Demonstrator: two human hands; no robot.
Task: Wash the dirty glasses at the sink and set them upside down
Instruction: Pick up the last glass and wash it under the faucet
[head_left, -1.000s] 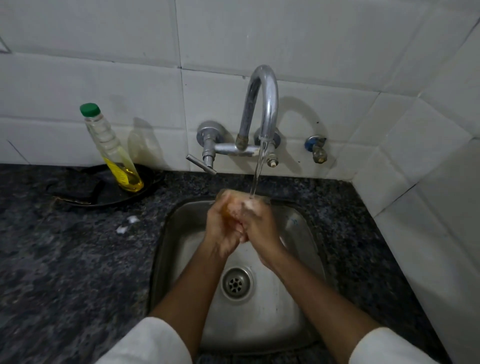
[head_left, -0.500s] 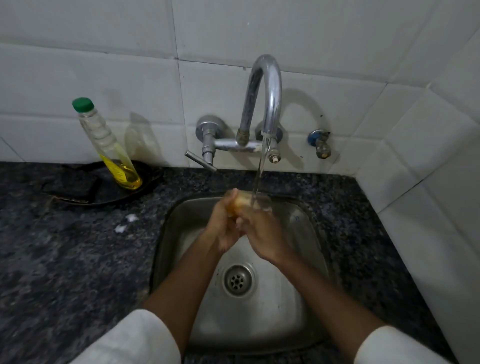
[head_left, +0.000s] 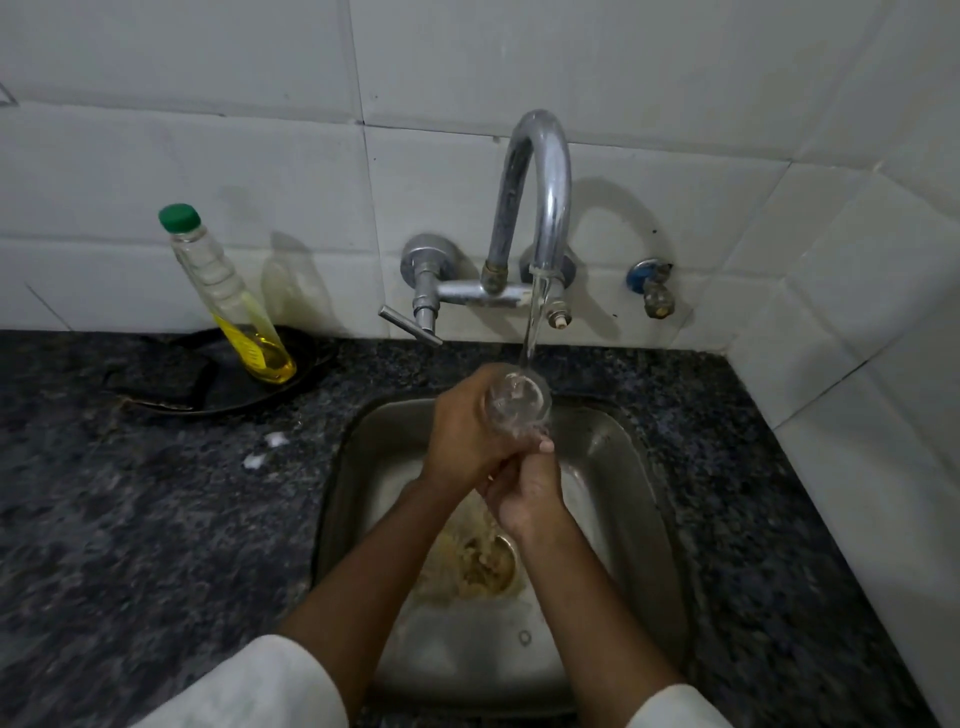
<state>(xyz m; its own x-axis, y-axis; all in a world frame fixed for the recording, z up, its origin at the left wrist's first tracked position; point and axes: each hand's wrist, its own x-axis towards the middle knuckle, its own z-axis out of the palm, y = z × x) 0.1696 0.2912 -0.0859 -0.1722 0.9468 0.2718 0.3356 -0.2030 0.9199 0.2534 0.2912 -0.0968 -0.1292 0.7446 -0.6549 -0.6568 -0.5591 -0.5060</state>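
You have the glass (head_left: 517, 402) over the back of the sink (head_left: 644, 467), mouth tipped up under the stream from the tap (head_left: 535, 171) at twelve o'clock. Your left hand (head_left: 462, 431) wraps its fingers round the body; your right hand (head_left: 527, 491), at five o'clock of the glass, curls against its base. This looks like the rinsing step: yellowish water pools at the drain (head_left: 488, 564). Next you likely need to tip it out, then turn it rim-down onto the counter (head_left: 156, 519). The oil bottle (head_left: 228, 296) stands at ten o'clock.
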